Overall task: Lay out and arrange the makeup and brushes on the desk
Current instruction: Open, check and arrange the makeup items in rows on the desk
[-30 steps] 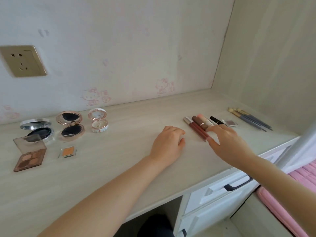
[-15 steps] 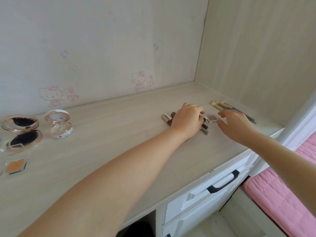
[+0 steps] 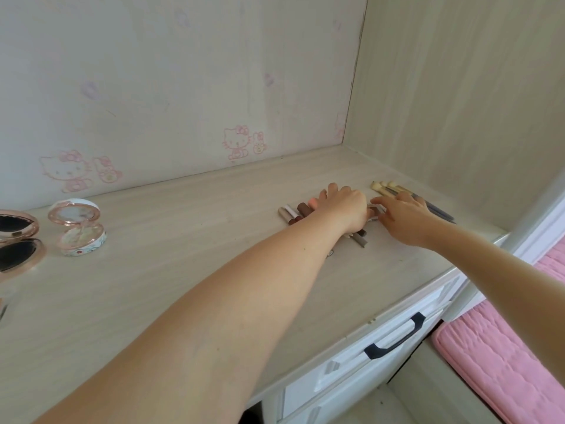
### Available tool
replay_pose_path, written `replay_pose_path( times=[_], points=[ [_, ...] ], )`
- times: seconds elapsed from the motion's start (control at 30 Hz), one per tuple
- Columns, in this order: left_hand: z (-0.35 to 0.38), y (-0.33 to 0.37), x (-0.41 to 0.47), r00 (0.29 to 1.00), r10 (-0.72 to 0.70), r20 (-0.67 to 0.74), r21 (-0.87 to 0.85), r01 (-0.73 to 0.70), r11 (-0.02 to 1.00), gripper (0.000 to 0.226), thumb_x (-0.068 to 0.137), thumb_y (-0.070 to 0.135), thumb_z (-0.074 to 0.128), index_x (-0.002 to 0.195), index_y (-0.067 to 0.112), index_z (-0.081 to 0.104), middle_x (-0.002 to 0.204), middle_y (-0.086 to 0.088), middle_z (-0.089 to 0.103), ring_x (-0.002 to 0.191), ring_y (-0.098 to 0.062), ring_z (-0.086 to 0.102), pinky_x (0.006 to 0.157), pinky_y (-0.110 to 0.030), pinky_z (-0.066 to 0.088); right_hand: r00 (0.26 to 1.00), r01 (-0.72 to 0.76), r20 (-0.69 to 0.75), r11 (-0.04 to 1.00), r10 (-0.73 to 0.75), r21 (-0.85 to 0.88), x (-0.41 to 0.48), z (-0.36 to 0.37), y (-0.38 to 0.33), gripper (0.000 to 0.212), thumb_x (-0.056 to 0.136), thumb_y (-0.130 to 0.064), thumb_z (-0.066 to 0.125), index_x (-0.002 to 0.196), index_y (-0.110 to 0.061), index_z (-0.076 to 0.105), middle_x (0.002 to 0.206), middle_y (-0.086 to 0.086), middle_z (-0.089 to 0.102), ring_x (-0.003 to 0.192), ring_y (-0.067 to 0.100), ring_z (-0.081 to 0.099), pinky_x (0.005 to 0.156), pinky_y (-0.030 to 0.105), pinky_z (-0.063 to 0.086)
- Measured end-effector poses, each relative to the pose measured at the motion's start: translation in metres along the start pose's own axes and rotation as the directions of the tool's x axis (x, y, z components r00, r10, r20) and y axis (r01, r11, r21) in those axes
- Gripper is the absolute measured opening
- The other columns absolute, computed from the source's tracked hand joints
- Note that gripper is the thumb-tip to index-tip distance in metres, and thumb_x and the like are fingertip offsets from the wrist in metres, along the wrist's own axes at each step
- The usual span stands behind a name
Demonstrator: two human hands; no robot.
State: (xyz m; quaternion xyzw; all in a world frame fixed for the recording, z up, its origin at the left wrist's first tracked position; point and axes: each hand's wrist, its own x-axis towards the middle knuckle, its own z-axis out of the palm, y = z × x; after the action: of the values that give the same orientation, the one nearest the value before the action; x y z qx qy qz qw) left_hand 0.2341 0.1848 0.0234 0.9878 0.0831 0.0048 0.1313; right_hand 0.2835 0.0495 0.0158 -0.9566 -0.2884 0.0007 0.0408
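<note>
At the right end of the desk (image 3: 183,255), the person's right hand (image 3: 403,220) reaches leftward with its fingertips (image 3: 380,208) at a small clear eyeshadow case (image 3: 374,213). Whether thumb and finger have closed on it cannot be told, as the case is mostly hidden between the two hands. The left hand (image 3: 345,209) lies palm-down across a row of lip tubes (image 3: 295,214) with its fingers bent over their far side. It cannot be told whether it holds a tube or only presses on the row.

The case lies flat on the desk between the tubes and a bundle of brushes (image 3: 385,188), which sits just beyond the right hand near the side wall. It is probably light, hard plastic and smooth enough to skid if pushed, so a pinch across two opposite side edges would suit it better than pressing on the lid. The tubes are round and would likely roll — they are best taken one at a time around the middle. The brushes are slender and light, and are better lifted by the handles than by the soft tips.

Well apart, at the left, stand an open floral compact (image 3: 78,229) and an open rose-gold compact (image 3: 15,240).
</note>
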Motion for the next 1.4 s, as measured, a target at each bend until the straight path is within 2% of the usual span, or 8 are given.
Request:
replay_pose_path(
  times=[0.13, 0.3, 0.4, 0.7, 0.87, 0.97, 1.07, 1.4],
  points=[
    [0.001, 0.006, -0.005, 0.997, 0.000, -0.074, -0.112, -0.009, 0.994, 0.034, 0.092, 0.037, 0.055, 0.122, 0.021, 0.048, 0.116, -0.005, 0.051, 0.119, -0.028, 0.034, 0.087, -0.047, 0.032, 0.997, 0.003, -0.070, 0.983, 0.010, 0.182, -0.009, -0.005, -0.004, 0.042, 0.095, -0.024, 0.050, 0.134, -0.014, 0.039, 0.136, 0.017, 0.045, 0.130, 0.035, 0.037, 0.109, 0.044, 0.024],
    [-0.007, 0.015, -0.025, 0.968, 0.070, -0.239, -0.128, -0.103, 0.986, 0.026, 0.093, 0.014, 0.051, 0.118, 0.018, 0.051, 0.111, -0.011, 0.049, 0.109, -0.028, 0.041, 0.070, -0.033, 0.020, 0.964, 0.004, -0.241, 0.902, 0.111, 0.432, -0.029, -0.008, -0.006, 0.025, 0.087, -0.017, 0.065, 0.107, -0.013, 0.050, 0.093, 0.006, 0.060, 0.092, 0.029, 0.060, 0.073, 0.029, 0.038],
    [-0.010, 0.018, -0.028, 0.959, 0.035, -0.282, -0.253, -0.110, 0.961, 0.018, 0.091, 0.014, 0.052, 0.108, 0.018, 0.057, 0.104, -0.009, 0.046, 0.097, -0.031, 0.051, 0.060, -0.031, 0.027, 0.932, 0.022, -0.315, 0.839, 0.180, 0.543, -0.039, -0.010, -0.009, 0.019, 0.084, -0.014, 0.069, 0.095, -0.016, 0.054, 0.087, 0.000, 0.061, 0.079, 0.018, 0.058, 0.071, 0.025, 0.037],
    [-0.033, 0.002, -0.063, 0.936, 0.006, -0.352, -0.534, -0.206, 0.820, 0.017, 0.087, 0.014, 0.064, 0.103, 0.020, 0.061, 0.097, 0.004, 0.065, 0.094, -0.015, 0.059, 0.077, -0.032, 0.047, 0.894, 0.124, -0.390, 0.714, 0.222, 0.689, -0.064, -0.027, -0.035, 0.020, 0.084, -0.013, 0.068, 0.096, -0.023, 0.056, 0.087, -0.002, 0.063, 0.080, 0.013, 0.062, 0.064, 0.018, 0.044],
    [-0.044, -0.028, -0.106, 0.927, -0.078, -0.368, -0.653, -0.197, 0.731, 0.021, 0.084, 0.013, 0.069, 0.104, 0.016, 0.066, 0.095, 0.004, 0.067, 0.084, -0.008, 0.058, 0.070, -0.012, 0.043, 0.918, 0.182, -0.361, 0.630, 0.166, 0.755, -0.083, -0.029, -0.070, 0.028, 0.082, -0.010, 0.070, 0.089, -0.034, 0.056, 0.085, -0.001, 0.067, 0.078, 0.019, 0.068, 0.075, 0.046, 0.057],
    [-0.048, -0.050, -0.135, 0.920, -0.123, -0.372, -0.682, -0.181, 0.709, 0.016, 0.082, 0.011, 0.070, 0.098, 0.015, 0.069, 0.091, 0.004, 0.070, 0.083, -0.008, 0.063, 0.066, -0.005, 0.043, 0.916, 0.229, -0.383, 0.624, 0.122, 0.747, -0.096, -0.028, -0.099, 0.034, 0.081, -0.008, 0.069, 0.083, -0.039, 0.055, 0.080, -0.003, 0.066, 0.076, 0.019, 0.067, 0.073, 0.043, 0.057],
    [-0.054, -0.074, -0.166, 0.910, -0.150, -0.386, -0.677, -0.169, 0.716, 0.014, 0.081, 0.011, 0.071, 0.094, 0.016, 0.069, 0.089, 0.005, 0.071, 0.084, -0.008, 0.065, 0.077, -0.018, 0.048, 0.919, 0.266, -0.388, 0.613, 0.072, 0.744, -0.109, -0.026, -0.129, 0.037, 0.080, -0.005, 0.067, 0.081, -0.040, 0.055, 0.077, -0.006, 0.064, 0.073, 0.016, 0.066, 0.066, 0.031, 0.054],
    [-0.064, -0.156, -0.276, 0.903, -0.252, -0.347, -0.728, -0.090, 0.680, 0.008, 0.085, 0.014, 0.069, 0.093, 0.017, 0.070, 0.086, 0.009, 0.072, 0.084, 0.001, 0.066, 0.080, -0.017, 0.047, 0.945, 0.315, -0.310, 0.535, -0.103, 0.784, -0.155, -0.016, -0.233, 0.021, 0.083, -0.011, 0.066, 0.096, -0.026, 0.058, 0.085, -0.007, 0.063, 0.076, 0.010, 0.065, 0.071, 0.033, 0.056]
  ],
)
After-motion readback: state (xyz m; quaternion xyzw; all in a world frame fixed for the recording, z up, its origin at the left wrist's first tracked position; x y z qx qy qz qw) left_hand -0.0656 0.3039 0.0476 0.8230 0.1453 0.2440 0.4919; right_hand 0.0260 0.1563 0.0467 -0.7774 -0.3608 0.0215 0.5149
